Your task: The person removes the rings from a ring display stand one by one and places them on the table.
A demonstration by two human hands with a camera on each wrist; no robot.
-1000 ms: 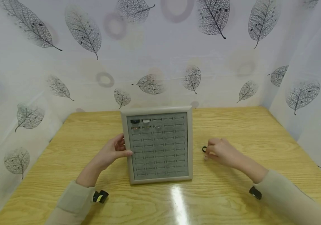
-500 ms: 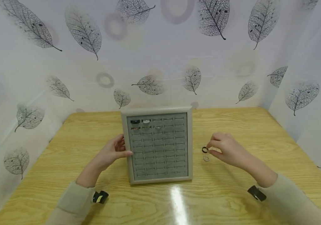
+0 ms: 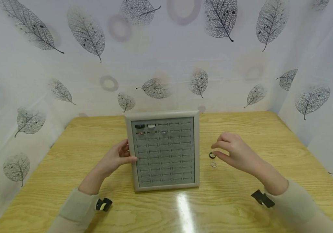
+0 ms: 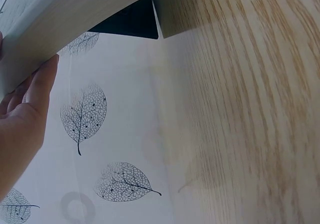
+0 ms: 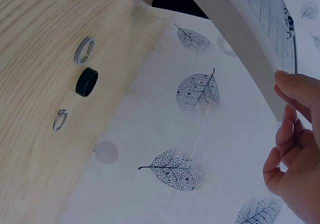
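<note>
A framed ring display board [image 3: 165, 165], with a grey slotted pad and a pale rim, leans upright on the table. My left hand [image 3: 115, 159] grips its left edge, thumb on the front, fingers behind. The slots at top left hold several rings, among them a black one [image 3: 140, 126] and a white one [image 3: 151, 126]. My right hand [image 3: 235, 154] hovers right of the board, thumb and index finger apart with nothing between them. Below its fingertips lie a loose black ring [image 5: 87, 82], a silver ring with stones [image 5: 84, 50] and a slimmer silver ring [image 5: 60, 119].
The wood-grain table [image 3: 96, 213] runs back to a white leaf-patterned curtain [image 3: 166, 48], which also closes both sides. A black stand [image 4: 130, 22] props the board from behind. Black wrist mounts [image 3: 103, 204] sit at both sleeves.
My right hand has lifted and drawn back from the loose rings, uncovering the silver one nearest me, and its thumb and index finger have spread. My left hand stays on the board.
</note>
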